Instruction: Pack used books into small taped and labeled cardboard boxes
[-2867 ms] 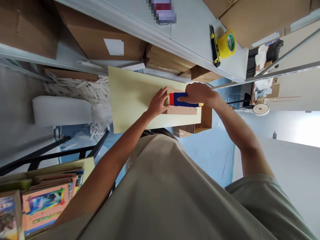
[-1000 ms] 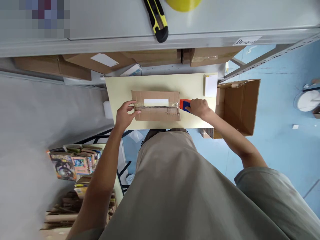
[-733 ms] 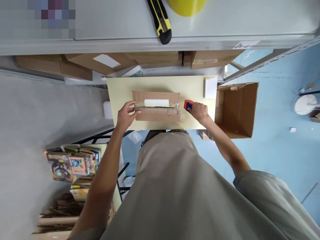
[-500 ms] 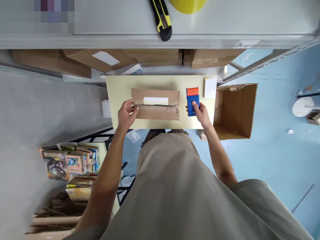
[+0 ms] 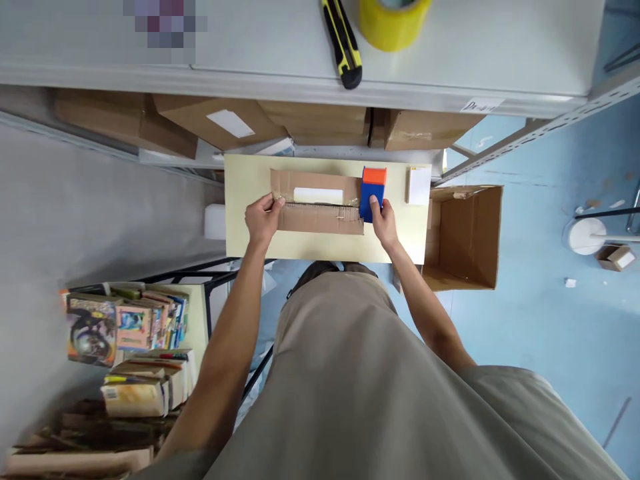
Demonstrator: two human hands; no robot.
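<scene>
A flattish brown cardboard box (image 5: 320, 223) with a white label lies on the pale yellow table. A dark seam runs along its length, and clear tape shows near both ends. My left hand (image 5: 264, 217) pinches the box's left edge between thumb and fingers. My right hand (image 5: 384, 223) grips a blue-and-orange box-shaped object (image 5: 371, 193), thumb on its blue face and orange part at the far end. That object overlaps the cardboard box's right end; whether they touch, I cannot tell. Its underside is hidden.
A white pad (image 5: 419, 185) lies at the table's (image 5: 245, 173) right end. An open carton (image 5: 467, 237) stands to the right. The shelf ahead holds a utility knife (image 5: 344, 47) and yellow tape roll (image 5: 395, 23), with cartons below. Books (image 5: 135, 387) fill a rack at left.
My right hand has moved left with the blue-and-orange object, from bare table to the box's right end. My left hand has closed on the box's left edge. The view has shifted slightly.
</scene>
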